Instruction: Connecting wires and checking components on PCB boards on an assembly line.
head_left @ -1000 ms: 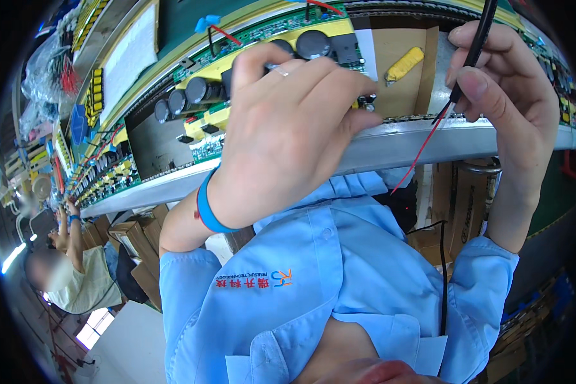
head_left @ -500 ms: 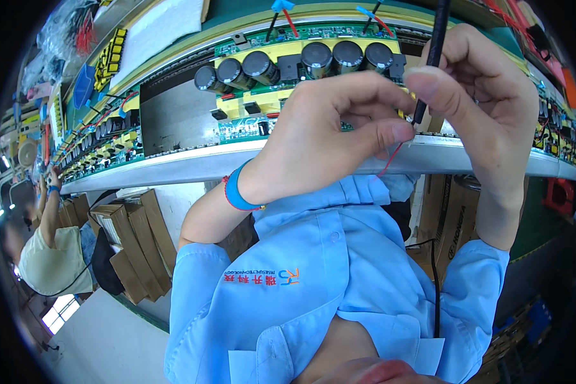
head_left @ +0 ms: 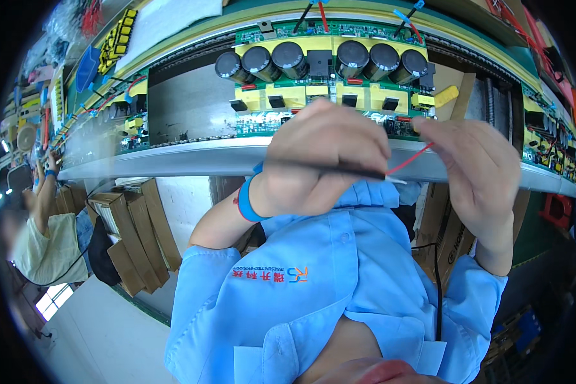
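My left hand (head_left: 326, 160), with a blue wristband, is closed around a slim black pen-like tool (head_left: 365, 171). Its pale tip points right; motion blurs both. A thin red wire (head_left: 411, 161) runs from beside that tip up to my right hand (head_left: 483, 173), whose thumb and fingers pinch its end. Both hands are over the near metal rail, just in front of a green circuit board (head_left: 249, 126) with yellow parts and several large black capacitors (head_left: 352, 59). Part of the board's near edge is hidden behind my left hand.
A metal rail (head_left: 192, 160) runs along the near edge of the line. More boards lie left (head_left: 125, 121) and right (head_left: 550, 134). Upright red and black leads (head_left: 323, 18) stand on the middle board. Cardboard boxes (head_left: 137, 230) are below; another person (head_left: 48, 243) is at far left.
The black tool has passed from my right hand to my left and now lies nearly level. Both hands have dropped nearer to me, and the board shows further right in view.
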A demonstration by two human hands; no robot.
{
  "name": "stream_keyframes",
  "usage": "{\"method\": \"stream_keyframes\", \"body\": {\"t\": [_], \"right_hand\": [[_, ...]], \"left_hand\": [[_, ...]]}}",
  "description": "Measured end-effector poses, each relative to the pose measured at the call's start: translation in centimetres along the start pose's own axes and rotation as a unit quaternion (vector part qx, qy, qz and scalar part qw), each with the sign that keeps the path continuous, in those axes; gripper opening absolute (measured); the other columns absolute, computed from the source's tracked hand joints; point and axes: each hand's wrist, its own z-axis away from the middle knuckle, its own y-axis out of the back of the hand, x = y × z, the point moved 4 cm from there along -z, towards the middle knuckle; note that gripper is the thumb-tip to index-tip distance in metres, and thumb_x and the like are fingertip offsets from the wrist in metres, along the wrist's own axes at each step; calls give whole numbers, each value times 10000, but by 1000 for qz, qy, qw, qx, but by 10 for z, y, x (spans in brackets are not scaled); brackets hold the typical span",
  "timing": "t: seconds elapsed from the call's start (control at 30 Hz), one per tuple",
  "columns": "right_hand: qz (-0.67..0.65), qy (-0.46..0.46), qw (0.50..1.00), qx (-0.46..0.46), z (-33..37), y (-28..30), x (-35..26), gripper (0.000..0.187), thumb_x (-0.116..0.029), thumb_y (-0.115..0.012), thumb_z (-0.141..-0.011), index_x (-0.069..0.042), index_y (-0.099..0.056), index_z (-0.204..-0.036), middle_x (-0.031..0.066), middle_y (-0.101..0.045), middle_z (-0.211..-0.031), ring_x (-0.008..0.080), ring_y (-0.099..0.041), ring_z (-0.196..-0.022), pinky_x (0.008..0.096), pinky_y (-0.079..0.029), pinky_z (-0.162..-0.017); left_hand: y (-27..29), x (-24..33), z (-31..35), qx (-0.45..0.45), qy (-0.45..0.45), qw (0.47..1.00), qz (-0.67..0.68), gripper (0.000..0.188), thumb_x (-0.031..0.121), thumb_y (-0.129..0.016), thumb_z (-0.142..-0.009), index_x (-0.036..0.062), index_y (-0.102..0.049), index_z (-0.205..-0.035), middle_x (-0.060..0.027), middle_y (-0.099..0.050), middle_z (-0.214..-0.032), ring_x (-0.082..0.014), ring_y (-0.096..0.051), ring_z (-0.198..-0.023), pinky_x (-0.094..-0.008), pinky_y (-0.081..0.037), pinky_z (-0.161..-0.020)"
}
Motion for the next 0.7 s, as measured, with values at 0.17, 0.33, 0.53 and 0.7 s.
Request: {"method": "stream_keyframes", "body": {"t": [0.17,0.33,0.53,0.7], "right_hand": [[173,62,977,111,14,5,-27,368,61,-676,-653,20,-711,-1016,148,-678,-838,270,-641,-698,324,-494,-573],[203,141,965,93,35,-33,-9,284,-58,-682,-668,6,-721,-942,82,-627,-859,118,-535,-566,217,-399,-447],[220,151,959,95,37,-47,9,225,-47,-687,-710,-2,-721,-927,85,-640,-872,103,-530,-543,205,-377,-447],[223,152,958,100,39,-53,20,213,-47,-687,-723,-2,-722,-928,97,-659,-907,100,-538,-553,198,-367,-455]], "left_hand": [[-20,15,18,37,-119,977,-173,188,41,-733,-672,77,-673,-847,-108,-706,-892,-202,-632,-724,-321,-483,-709],[-33,17,16,81,-159,934,-309,269,98,-726,-662,20,-699,-918,-122,-720,-948,-158,-631,-643,-241,-423,-575],[-39,12,20,19,-98,923,-371,257,120,-677,-686,13,-718,-916,-115,-724,-935,-93,-567,-577,-217,-338,-522],[-44,2,18,9,-72,925,-373,275,126,-670,-679,8,-722,-922,-120,-724,-925,-73,-536,-552,-217,-328,-507]]}}
